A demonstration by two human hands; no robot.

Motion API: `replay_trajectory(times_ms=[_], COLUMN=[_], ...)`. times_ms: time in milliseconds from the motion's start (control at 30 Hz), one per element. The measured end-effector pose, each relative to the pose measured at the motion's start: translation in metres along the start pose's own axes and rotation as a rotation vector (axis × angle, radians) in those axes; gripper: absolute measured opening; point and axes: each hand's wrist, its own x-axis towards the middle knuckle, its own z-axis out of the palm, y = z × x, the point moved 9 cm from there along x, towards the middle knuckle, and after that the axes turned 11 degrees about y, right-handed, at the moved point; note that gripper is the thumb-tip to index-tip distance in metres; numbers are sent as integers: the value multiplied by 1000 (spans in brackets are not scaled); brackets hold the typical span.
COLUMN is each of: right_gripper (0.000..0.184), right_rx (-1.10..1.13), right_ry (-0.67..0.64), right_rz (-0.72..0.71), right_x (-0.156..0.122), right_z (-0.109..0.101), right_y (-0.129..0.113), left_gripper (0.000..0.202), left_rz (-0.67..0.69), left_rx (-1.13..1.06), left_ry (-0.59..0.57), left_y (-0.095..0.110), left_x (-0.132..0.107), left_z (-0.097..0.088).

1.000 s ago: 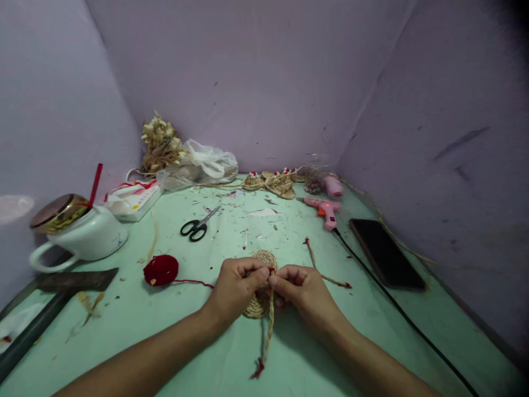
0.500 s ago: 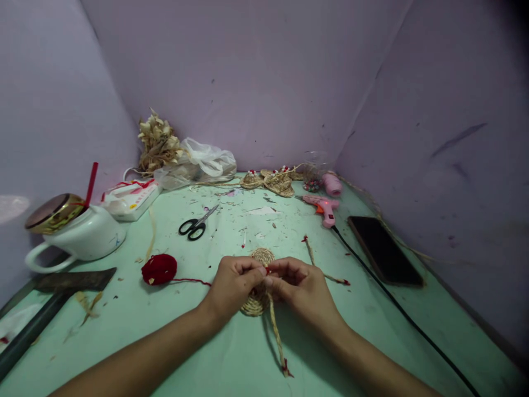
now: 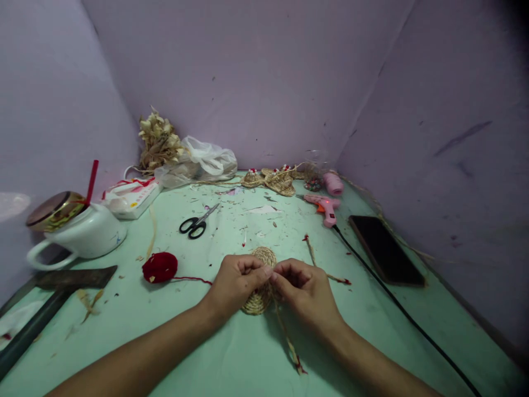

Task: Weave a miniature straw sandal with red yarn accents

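Note:
My left hand (image 3: 242, 280) is closed in a pinch on a braided straw cord (image 3: 287, 333), whose gripped part is mostly covered by fingers. Red yarn (image 3: 192, 279) runs from a red yarn ball (image 3: 160, 268) to beneath this hand. Fingertip to fingertip with it, my right hand (image 3: 305, 286) pinches what seems to be the yarn, though its grip is largely hidden. The cord hangs toward me and ends in a red tie. Under both hands lie round coiled straw pieces (image 3: 257, 305), partly covered.
Scissors (image 3: 198, 222) lie beyond the yarn ball. Right of my hands are a short red-tied braid (image 3: 312, 255), a pink glue gun (image 3: 325, 205) with its black cable (image 3: 384, 298), and a phone (image 3: 386, 250). At left are a white mug (image 3: 93, 234) and a hammer (image 3: 74, 279).
The hanging cord's lower end has swung to the right. My right fingertips have shifted slightly right, and the red spot between the hands is now covered.

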Motion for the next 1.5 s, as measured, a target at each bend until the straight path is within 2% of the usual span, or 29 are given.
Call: replay_trajectory(times_ms=[100,200,300,467,533,600,733,833,1133,1333,1500], right_gripper=[13,15,18,21,26,30,12,12,10,9,9], right_rx=[107,200,234,338,303,205,-38,-126,-128,-44,-71], right_ry=[-57,-53,-54,-71,-91,-91,18,49,60,123,136], right_rz=[119,209,217,321,301,218,-37,-145,-174,-135,-153], right_x=[-1,0,2,1,1,2,3,1,-4,-2,-3], right_z=[5,7,9,11,10,8,-2,-4,-1,-5,-6], right_y=[7,11,13,22,19,13,-2,-5,5,12,10], left_gripper=[20,20,21,24,25,26,25,23,15,14,14], left_rz=[-97,-160,-152,-110,-110,-118,-90,-51,13,64,46], left_rx=[-73,-107,-119,-128,-126,-123,-105,-66,-10,65,88], left_ry=[33,19,-10,-13,1,10,-19,-19,-54,-6,1], left_y=[-8,-12,-11,-10,-10,-11,-7,-5,1,7,7], left_x=[2,2,2,2,3,3,2,2,-2,-4,-6], left_z=[-3,-2,-2,-2,-3,-4,0,0,8,5,3])
